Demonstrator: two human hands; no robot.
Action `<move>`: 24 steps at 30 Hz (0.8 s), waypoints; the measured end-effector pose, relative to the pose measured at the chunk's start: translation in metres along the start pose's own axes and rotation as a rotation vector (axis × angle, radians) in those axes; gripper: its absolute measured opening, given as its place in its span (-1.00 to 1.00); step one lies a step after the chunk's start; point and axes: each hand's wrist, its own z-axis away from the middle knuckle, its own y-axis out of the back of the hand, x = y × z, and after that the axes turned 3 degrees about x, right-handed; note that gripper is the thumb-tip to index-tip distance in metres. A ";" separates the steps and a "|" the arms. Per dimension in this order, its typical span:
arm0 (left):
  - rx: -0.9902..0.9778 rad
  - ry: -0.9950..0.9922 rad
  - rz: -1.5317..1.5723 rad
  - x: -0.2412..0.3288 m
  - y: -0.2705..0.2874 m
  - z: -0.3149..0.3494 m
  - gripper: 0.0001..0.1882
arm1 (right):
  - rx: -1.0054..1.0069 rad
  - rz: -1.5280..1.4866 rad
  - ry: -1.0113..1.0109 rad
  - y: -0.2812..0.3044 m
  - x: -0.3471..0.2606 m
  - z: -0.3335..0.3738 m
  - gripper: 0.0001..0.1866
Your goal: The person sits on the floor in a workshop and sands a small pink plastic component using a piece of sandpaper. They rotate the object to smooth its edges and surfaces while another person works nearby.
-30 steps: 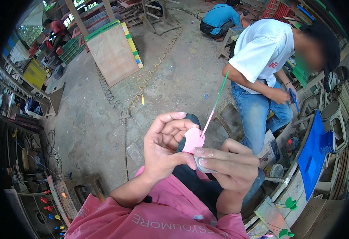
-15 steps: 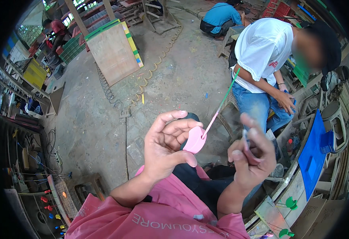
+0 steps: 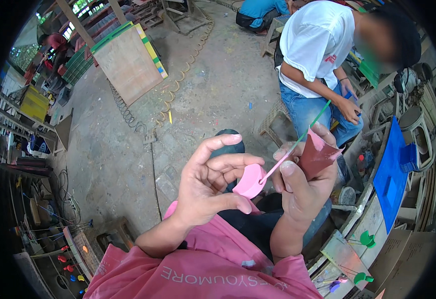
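I see the left hand (image 3: 200, 184) pinching the pink block (image 3: 250, 182) and the right hand (image 3: 305, 193) grasping sandpaper (image 3: 317, 158), which I'd press lightly.

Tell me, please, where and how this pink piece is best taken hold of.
I'd pinch the small pink piece by its upper and lower edges, coming from the left, as the left hand does: the stick juts up and right from the piece's right part, so that side seems more obstructed.
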 end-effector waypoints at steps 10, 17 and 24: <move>0.038 0.074 -0.104 0.000 -0.012 -0.002 -0.33 | -0.043 0.067 0.063 0.002 0.005 0.000 -0.38; 0.059 0.138 0.124 -0.001 -0.010 -0.004 -0.55 | 0.001 0.027 -0.029 0.000 -0.003 -0.002 -0.36; 0.055 0.140 -0.040 0.007 -0.015 -0.004 -0.31 | 0.037 0.000 -0.045 0.007 -0.004 -0.004 -0.37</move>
